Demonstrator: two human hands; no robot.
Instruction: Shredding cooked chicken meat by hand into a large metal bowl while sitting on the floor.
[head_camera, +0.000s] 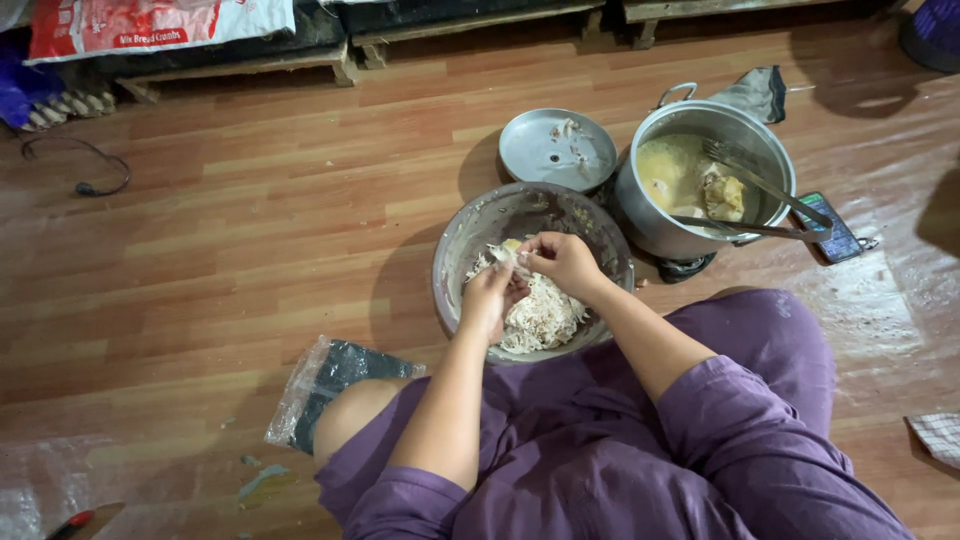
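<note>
I sit on a wooden floor over a metal bowl (470, 235) holding a heap of pale shredded meat (540, 318). My left hand (490, 298) and my right hand (563, 261) meet above the bowl's middle. Both pinch one small piece of meat (507, 251) between their fingertips. Purple sleeves cover my upper arms and purple cloth covers my lap.
A steel pot (770, 150) of yellow broth with meat and metal tongs (765, 205) stands right of the bowl. A round lid (557, 150) lies behind the bowl. A phone (829, 228) lies right of the pot, a plastic bag (322, 385) by my left knee.
</note>
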